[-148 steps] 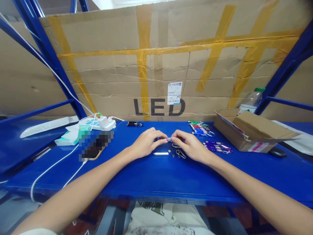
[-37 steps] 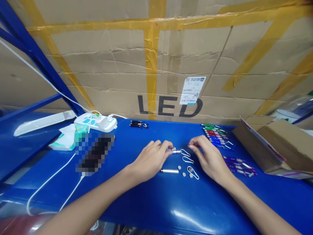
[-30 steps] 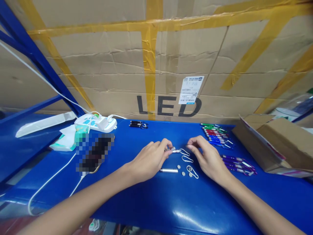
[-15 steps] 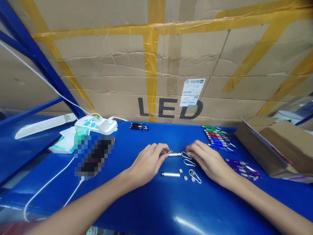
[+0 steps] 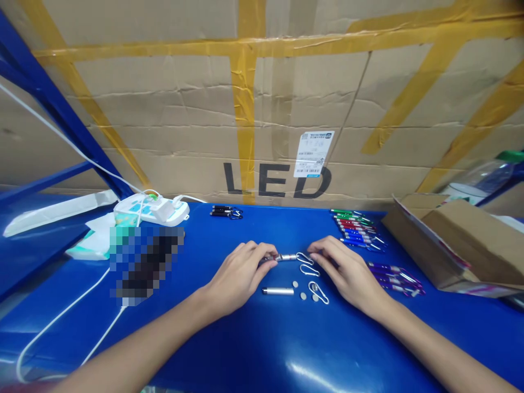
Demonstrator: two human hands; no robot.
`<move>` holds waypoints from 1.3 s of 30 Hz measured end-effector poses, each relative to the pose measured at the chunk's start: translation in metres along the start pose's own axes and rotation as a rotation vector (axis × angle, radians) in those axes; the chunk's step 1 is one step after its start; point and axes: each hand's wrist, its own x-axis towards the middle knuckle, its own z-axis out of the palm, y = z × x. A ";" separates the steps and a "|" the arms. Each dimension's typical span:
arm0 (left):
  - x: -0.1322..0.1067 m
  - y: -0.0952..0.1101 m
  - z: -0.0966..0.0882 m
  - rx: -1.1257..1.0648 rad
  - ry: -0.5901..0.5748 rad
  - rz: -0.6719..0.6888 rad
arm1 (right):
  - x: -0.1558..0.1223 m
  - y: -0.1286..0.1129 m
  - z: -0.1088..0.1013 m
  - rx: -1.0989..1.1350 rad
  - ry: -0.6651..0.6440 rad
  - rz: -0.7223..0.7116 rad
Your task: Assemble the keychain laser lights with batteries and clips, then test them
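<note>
In the head view my left hand (image 5: 241,273) pinches the left end of a small silver keychain flashlight (image 5: 289,257). My fingers cover that end. My right hand (image 5: 344,270) has its fingertips closed at the far end of the silver carabiner clip (image 5: 303,258) on the flashlight's right end. Just below lie a second carabiner clip (image 5: 309,271) and a third carabiner clip (image 5: 322,295). A plain silver tube (image 5: 280,291) with a black end rests nearer to me, beside several button cells, one of them a loose button cell (image 5: 303,296).
Green, red and blue flashlights (image 5: 356,229) lie in a row at back right, with purple flashlights (image 5: 395,279) nearer. Black flashlights (image 5: 225,212) are at the back. An open cardboard box (image 5: 442,245) stands right. At left are a power strip (image 5: 180,213) and a blurred-out phone with a cable.
My view has turned slightly right, so everything sits a little further left. Both hands keep nearly the same hold on the flashlight and its clip.
</note>
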 end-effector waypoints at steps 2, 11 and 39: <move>0.000 0.000 0.001 0.006 0.006 -0.002 | 0.000 0.001 0.000 -0.003 0.007 0.010; 0.000 -0.003 -0.001 0.000 -0.022 -0.003 | -0.001 0.000 -0.001 0.030 -0.050 0.011; 0.009 0.005 0.014 -0.274 -0.015 0.027 | 0.004 -0.021 0.000 0.078 -0.052 -0.059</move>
